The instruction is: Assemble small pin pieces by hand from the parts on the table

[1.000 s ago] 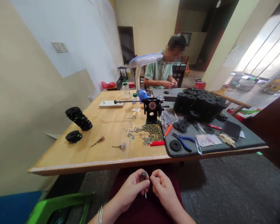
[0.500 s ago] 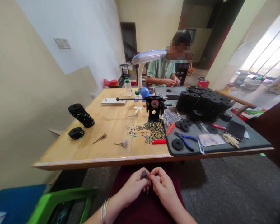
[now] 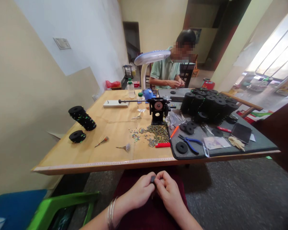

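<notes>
Above my lap, my left hand [image 3: 144, 189] is closed round a small dark grey, rounded piece [image 3: 153, 179], whose kind I cannot make out. Pinched fingers of my right hand [image 3: 166, 188] meet it from the other side; whatever is between those fingertips is hidden. Both hands are in front of the wooden table's edge. Nearest on the table lie a red-handled tool [image 3: 162, 145], a heap of small metal-looking parts [image 3: 157, 132] and a pale tuft on a thin stem [image 3: 126, 147].
A black machine with a dial [image 3: 157, 110] and long rod stands mid-table. On the grey mat [image 3: 194, 154] are blue-handled pliers [image 3: 191, 144] and many black foam spools [image 3: 211, 103]; more spools [image 3: 83, 118] stand left. A co-worker [image 3: 164, 72] sits opposite, behind a lamp [image 3: 152, 57].
My left hand has turned slightly, and the dark piece has shifted right, up against my right fingertips. The view has moved a little.
</notes>
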{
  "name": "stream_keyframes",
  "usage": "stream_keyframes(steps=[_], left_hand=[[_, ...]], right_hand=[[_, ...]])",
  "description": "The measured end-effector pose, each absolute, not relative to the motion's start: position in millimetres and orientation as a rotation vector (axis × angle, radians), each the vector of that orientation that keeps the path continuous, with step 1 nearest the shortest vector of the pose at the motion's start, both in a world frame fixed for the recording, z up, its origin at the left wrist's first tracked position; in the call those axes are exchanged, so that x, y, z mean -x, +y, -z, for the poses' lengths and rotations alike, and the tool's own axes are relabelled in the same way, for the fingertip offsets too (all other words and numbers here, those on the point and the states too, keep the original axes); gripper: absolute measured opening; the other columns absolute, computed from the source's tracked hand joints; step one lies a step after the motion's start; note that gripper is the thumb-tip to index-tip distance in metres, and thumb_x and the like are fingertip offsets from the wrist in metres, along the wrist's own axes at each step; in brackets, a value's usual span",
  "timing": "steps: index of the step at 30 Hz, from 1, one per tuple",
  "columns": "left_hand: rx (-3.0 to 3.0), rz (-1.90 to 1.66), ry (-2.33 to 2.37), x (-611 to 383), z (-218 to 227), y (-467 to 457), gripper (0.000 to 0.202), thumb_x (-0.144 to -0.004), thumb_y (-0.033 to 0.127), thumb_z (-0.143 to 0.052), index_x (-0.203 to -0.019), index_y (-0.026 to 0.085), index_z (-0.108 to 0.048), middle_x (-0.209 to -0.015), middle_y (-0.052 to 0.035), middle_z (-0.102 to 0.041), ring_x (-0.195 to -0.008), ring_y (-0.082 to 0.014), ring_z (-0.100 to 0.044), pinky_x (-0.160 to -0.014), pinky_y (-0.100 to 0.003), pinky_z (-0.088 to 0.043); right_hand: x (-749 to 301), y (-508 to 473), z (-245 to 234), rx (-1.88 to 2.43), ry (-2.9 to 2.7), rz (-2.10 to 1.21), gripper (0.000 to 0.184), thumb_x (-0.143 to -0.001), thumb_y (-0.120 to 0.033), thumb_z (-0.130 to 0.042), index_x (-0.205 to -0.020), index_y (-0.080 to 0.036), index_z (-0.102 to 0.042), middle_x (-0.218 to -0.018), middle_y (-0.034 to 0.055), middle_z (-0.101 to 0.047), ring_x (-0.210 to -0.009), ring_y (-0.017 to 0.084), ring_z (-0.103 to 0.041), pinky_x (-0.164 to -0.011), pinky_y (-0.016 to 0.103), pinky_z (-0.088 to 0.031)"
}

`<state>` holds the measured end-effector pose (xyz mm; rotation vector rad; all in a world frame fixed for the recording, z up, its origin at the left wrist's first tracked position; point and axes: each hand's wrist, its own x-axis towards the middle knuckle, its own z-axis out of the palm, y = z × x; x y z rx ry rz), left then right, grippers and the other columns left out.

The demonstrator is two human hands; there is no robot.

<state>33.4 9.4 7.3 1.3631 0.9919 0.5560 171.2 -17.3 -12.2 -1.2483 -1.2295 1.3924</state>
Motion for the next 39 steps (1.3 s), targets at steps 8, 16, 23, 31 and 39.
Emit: stream_keyframes(steps=[8,16,23,31,39], left_hand=[[-1.119,-0.624,0.965,-36.2,-9.8,14.1,0.005,-0.073,0.022,-0.053,-0.075,0.018,-0.050,-0.059,0.0043,-0.054,-0.051,-0.0102,-0.048,-0.053,-0.024,-0.039],[-1.094,-0.691,0.997,-33.1,-7.3,12.8,0.030,-0.078,0.044,-0.064,-0.074,0.017,-0.052,-0.058,0.0045,-0.053,-0.050,-0.0087,-0.046,-0.052,-0.023,-0.038],[-1.030,-0.743,1.023,-22.6,1.3,12.6,0.033,-0.078,0.047,-0.064,-0.075,0.017,-0.053,-0.059,0.0046,-0.052,-0.051,-0.0090,-0.046,-0.050,-0.022,-0.036],[-0.904,-0.782,0.984,-17.9,0.2,10.3,0.033,-0.075,0.045,-0.069,-0.075,0.017,-0.053,-0.061,0.0044,-0.053,-0.053,-0.0084,-0.046,-0.051,-0.021,-0.034],[-0.832,-0.787,0.976,-18.6,-4.9,8.9,0.035,-0.072,0.045,-0.072,-0.074,0.017,-0.052,-0.059,0.0048,-0.053,-0.053,-0.0082,-0.045,-0.051,-0.021,-0.032]], right_hand=[[-174.2,-14.2,18.2,1.202,-1.063,-1.484,0.041,-0.080,-0.059,-0.058,-0.076,-0.021,-0.044,-0.046,-0.0128,-0.034,-0.040,0.005,-0.024,-0.039,0.018,-0.018],[-176.9,-13.9,21.5,1.098,-0.939,-1.559,0.045,-0.079,-0.062,-0.059,-0.086,-0.019,-0.048,-0.047,-0.0132,-0.032,-0.042,0.005,-0.020,-0.041,0.019,-0.014],[-181.3,-17.9,24.6,1.058,-0.909,-1.601,0.046,-0.086,-0.057,-0.045,-0.104,-0.015,-0.050,-0.052,-0.0102,-0.034,-0.046,0.008,-0.018,-0.044,0.022,-0.013],[-177.4,-16.7,24.1,1.078,-1.008,-1.626,0.031,-0.069,-0.025,-0.047,-0.099,-0.018,-0.048,-0.057,-0.0076,-0.047,-0.048,0.009,-0.028,-0.046,0.022,-0.020],[-173.7,-15.8,21.8,1.116,-1.011,-1.611,0.025,-0.083,-0.044,-0.053,-0.082,-0.021,-0.042,-0.059,-0.0054,-0.055,-0.048,0.009,-0.036,-0.048,0.023,-0.026]])
